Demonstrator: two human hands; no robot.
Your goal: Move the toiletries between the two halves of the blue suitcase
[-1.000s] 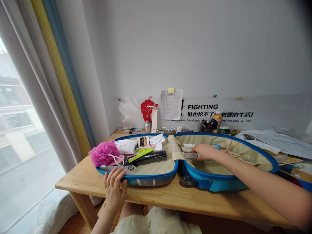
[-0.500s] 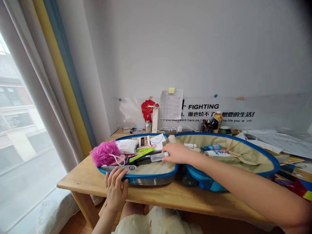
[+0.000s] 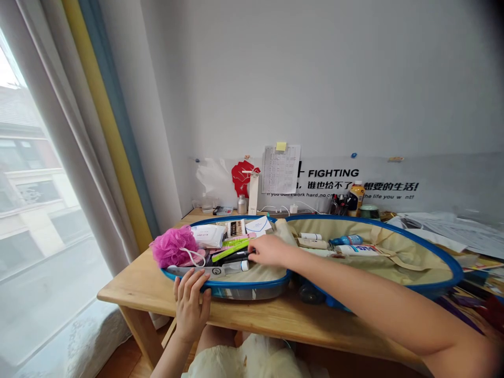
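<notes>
White-capped tube point(image 3: 236, 266) lies just left of the right hand point(image 3: 269, 250), curled, its hold impossible to tell.

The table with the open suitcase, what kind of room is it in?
Probably a study corner at home: there's a wooden table with papers on it, a "FIGHTING" wall poster, and curtains.

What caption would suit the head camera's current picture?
Left hand on the blue rim of an open suitcase, right hand near a white-capped container.
</notes>
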